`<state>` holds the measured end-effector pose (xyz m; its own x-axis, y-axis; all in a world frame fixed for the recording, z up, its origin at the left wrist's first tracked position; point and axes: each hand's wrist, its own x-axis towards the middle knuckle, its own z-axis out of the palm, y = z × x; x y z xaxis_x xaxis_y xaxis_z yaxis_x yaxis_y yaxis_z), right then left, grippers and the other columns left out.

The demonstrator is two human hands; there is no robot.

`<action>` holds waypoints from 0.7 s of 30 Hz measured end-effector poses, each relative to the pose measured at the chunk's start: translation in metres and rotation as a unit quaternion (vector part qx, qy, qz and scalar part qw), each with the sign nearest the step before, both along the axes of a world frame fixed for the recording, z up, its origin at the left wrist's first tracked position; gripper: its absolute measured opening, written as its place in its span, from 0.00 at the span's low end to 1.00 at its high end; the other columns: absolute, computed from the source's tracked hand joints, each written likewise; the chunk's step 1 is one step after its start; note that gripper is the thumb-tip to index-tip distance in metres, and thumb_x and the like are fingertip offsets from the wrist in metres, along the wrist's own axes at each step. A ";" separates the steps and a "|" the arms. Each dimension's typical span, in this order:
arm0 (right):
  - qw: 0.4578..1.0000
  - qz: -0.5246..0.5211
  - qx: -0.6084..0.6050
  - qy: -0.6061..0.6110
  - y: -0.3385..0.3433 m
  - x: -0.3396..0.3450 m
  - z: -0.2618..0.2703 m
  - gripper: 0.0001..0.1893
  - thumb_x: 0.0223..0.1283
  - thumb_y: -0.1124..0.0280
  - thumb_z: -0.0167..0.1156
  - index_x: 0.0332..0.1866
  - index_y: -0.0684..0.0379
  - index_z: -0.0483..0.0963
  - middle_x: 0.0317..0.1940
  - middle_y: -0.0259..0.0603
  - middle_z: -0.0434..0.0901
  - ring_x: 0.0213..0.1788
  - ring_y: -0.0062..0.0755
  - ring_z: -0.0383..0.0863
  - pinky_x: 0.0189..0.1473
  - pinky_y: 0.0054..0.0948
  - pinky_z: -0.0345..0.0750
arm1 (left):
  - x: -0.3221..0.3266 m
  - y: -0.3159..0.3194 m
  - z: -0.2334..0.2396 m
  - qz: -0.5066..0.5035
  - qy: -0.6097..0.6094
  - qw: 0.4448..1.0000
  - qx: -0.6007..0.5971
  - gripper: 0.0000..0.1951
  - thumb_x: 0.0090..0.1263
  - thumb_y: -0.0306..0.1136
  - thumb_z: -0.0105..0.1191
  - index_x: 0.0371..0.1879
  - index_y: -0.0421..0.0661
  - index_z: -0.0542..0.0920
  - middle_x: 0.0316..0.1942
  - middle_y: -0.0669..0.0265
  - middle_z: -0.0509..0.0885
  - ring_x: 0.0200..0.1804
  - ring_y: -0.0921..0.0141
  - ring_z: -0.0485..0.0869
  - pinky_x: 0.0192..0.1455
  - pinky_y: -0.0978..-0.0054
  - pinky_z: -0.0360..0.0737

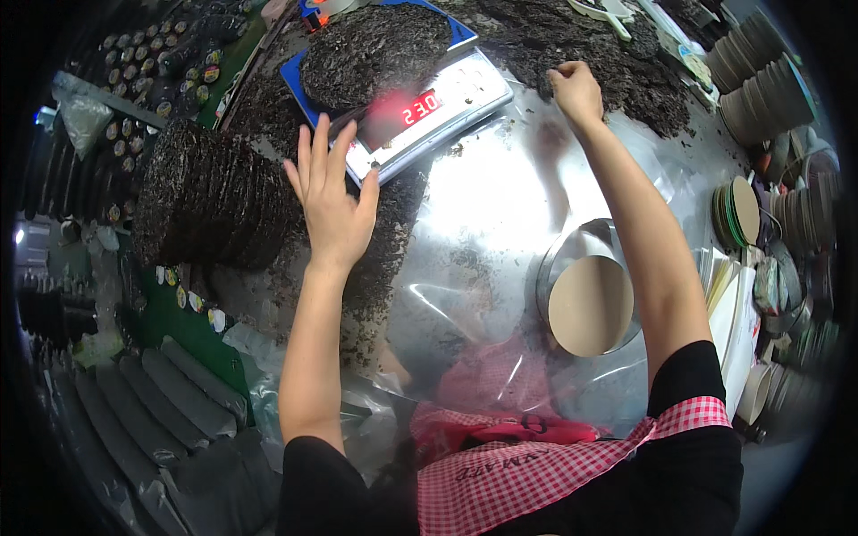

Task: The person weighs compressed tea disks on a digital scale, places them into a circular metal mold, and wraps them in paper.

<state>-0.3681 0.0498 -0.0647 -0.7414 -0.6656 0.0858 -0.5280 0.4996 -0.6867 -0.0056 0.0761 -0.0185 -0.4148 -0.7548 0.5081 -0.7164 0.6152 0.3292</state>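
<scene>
My left hand (335,214) is spread open at the near left corner of a digital kitchen-type scale (469,87), its fingertips over or against the scale's edge. Red digits glow on the scale's display. On the blue-edged platform lies a thick round cake of dark dried flakes (375,50), seemingly seaweed. My right hand (578,94) hangs to the right of the scale, fingers curled together, near a heap of loose dark flakes (643,87). Nothing shows between those fingers. Below my right forearm, a tan cardboard disc (590,305) sits within a round ring (544,275).
A row of similar dark round cakes (208,201) stands on edge at the left. Shiny plastic sheeting (456,288) covers the metal worktop. Stacked cardboard discs (767,100) line the right side. Wrapped dark rolls (181,382) lie lower left. A white scoop (613,17) rests at the top.
</scene>
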 end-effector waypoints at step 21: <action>0.915 0.136 -0.221 -0.307 0.023 -0.028 0.032 0.19 0.63 0.77 0.57 0.59 0.61 0.72 0.39 0.33 0.81 0.36 0.20 0.81 0.36 0.20 0.73 | -0.023 -0.059 0.028 -0.053 -0.002 0.991 -0.125 0.45 0.56 0.37 0.69 0.74 0.54 0.58 0.76 0.58 0.54 0.78 0.54 0.47 0.77 0.51 0.48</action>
<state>-0.3956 0.0726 -0.0326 -0.5516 -0.8340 0.0144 -0.0374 0.0074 -0.9993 -0.0289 0.0171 0.0094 -0.4868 -0.5582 0.6719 -0.6442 0.7489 0.1554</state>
